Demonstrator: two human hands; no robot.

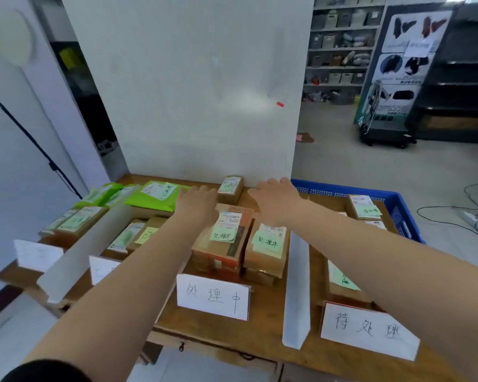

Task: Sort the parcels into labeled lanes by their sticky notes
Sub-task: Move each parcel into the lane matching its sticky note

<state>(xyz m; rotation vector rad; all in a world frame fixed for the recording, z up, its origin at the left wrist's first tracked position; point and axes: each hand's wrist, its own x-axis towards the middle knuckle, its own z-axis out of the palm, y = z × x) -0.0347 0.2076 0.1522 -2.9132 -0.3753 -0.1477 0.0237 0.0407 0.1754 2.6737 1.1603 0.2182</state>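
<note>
Both arms reach forward over the middle lane. The left hand (196, 201) and right hand (276, 198) are spread flat, palms down, fingers loose, holding nothing. The small brown parcel (230, 188) sits at the far end of the table against the white board (188, 86), right between the two hands and slightly beyond the fingertips; its long axis runs away from the person. It lies about equally near to both hands, the left maybe slightly closer, and neither is touching it as far as I can tell. Its pale green note is too small to read. Just below the hands a taller orange-brown parcel (224, 238) and a tan parcel (268, 244) sit side by side in the lane behind the sign 处理中 (213, 296), both with green notes that seem to match it. My guess is the next move is closing both hands on the small parcel or nudging it in line. White dividers (295, 293) split the wooden table (260, 340) into lanes, with another sign 待处理 (369, 330) at right. A blue crate (398, 208) at far right holds more parcels. The room is a storeroom with shelving (342, 45) in back.
</note>
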